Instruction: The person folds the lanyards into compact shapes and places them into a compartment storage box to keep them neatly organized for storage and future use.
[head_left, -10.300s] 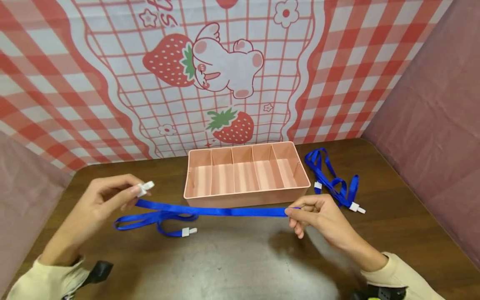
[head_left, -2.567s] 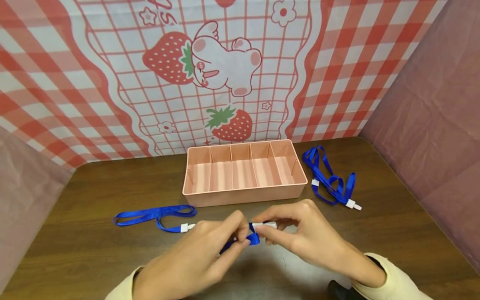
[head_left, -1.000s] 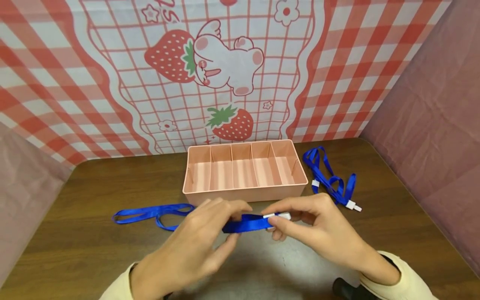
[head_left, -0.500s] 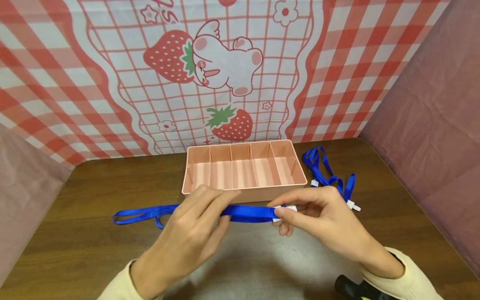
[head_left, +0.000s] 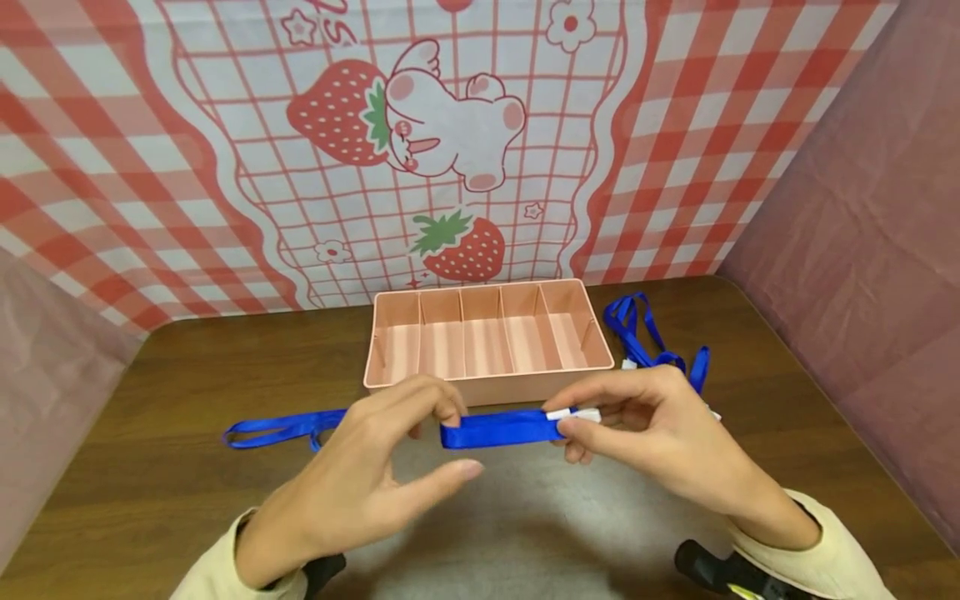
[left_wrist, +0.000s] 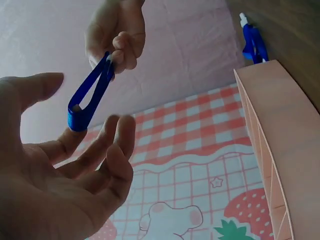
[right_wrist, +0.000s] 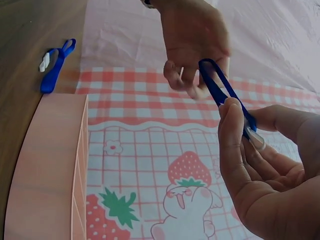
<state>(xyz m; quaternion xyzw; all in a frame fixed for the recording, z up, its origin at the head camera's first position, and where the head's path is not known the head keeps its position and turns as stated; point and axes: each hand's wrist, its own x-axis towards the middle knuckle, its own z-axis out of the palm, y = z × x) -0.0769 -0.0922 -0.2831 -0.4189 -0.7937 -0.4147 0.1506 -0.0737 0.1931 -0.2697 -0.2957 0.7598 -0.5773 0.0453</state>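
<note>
Blue left lanyard (head_left: pixel 307 423): lies looped on your brown desk (head_left: pixel 127 450), its right part hidden behind your left grip (head_left: pixel 360 475)
Left grip: spread, your thumb well apart from the fingers, one fingertip inside the fold of the held lanyard (head_left: pixel 498 431)
Peach box (head_left: pixel 517 390): stands on the desk beyond your hands, five compartments in a row, near the checked cloth (head_left: pixel 750 108)
Held lanyard: doubled into a short band, raised above the desk in front of the box, between your two hands
Right grip (head_left: pixel 652 433): your thumb and fingers pinch the band's right end, beside its white clip (head_left: pixel 588 415)
Right lanyard (head_left: pixel 634 336): lies loosely bundled right of the box, partly covered by your right grip
</note>
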